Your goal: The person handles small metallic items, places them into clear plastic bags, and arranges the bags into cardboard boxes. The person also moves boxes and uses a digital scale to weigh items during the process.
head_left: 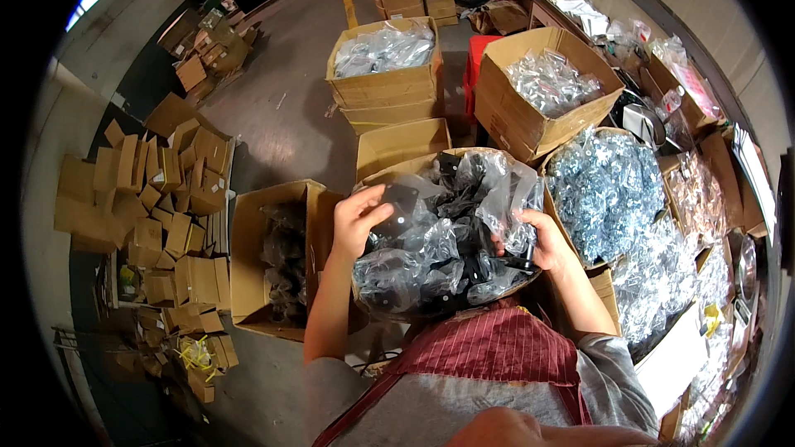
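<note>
In front of me a wide carton (530, 280) is full of black parts in clear plastic bags (418, 269). My left hand (356, 219) is over its left side, fingers curled and thumb close to the forefinger. At the fingertips is a dark flat piece with small light spots (403, 201), slightly blurred. My right hand (542, 238) is at the carton's right side, fingers bent around a black part with a flat rounded end (520, 264). A crumpled clear bag (507, 203) touches that hand. The parts' exact kind is hard to make out.
Left of me stands an open carton (248, 257) with dark bagged parts. Beyond are a stacked carton of clear bags (385, 95) and a tilted carton (530, 120). Bluish bagged parts (604, 190) crowd the right. Flattened and empty boxes (170, 199) pile up far left.
</note>
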`<state>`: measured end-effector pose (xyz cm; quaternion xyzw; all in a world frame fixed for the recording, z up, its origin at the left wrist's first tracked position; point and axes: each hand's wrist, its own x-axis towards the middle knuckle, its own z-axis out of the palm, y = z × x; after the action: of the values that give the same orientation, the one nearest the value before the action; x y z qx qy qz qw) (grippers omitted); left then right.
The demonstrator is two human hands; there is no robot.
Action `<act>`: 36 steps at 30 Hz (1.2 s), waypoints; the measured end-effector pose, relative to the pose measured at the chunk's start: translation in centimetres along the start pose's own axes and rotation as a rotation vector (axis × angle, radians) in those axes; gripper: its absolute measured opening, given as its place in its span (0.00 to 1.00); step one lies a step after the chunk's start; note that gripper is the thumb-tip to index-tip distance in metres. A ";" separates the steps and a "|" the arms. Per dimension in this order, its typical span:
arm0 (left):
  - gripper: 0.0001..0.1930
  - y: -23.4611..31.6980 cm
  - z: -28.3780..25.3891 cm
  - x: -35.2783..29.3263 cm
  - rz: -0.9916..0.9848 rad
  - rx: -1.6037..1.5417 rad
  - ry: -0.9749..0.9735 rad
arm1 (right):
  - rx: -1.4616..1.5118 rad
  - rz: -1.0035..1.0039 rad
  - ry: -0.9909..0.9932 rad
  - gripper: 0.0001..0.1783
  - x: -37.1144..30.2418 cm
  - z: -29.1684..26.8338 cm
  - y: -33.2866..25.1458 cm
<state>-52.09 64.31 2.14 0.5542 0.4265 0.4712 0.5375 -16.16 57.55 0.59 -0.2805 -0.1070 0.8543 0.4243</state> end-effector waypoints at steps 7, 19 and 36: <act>0.11 8.4 6.4 -6.5 0.647 0.707 0.074 | 0.181 0.039 -0.251 0.33 -0.7 2.8 1.9; 0.16 5.1 15.3 -4.6 1.086 0.479 -0.616 | 0.280 -0.449 -0.328 0.36 -4.6 -1.2 6.8; 0.09 7.6 25.1 -10.9 1.507 0.454 -0.800 | 0.087 -1.301 -0.418 0.40 -20.3 -2.8 13.8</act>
<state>-29.85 48.35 9.55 0.9050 -0.1891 0.3747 0.0698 -13.90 32.95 0.42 0.0291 -0.2992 0.4653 0.8326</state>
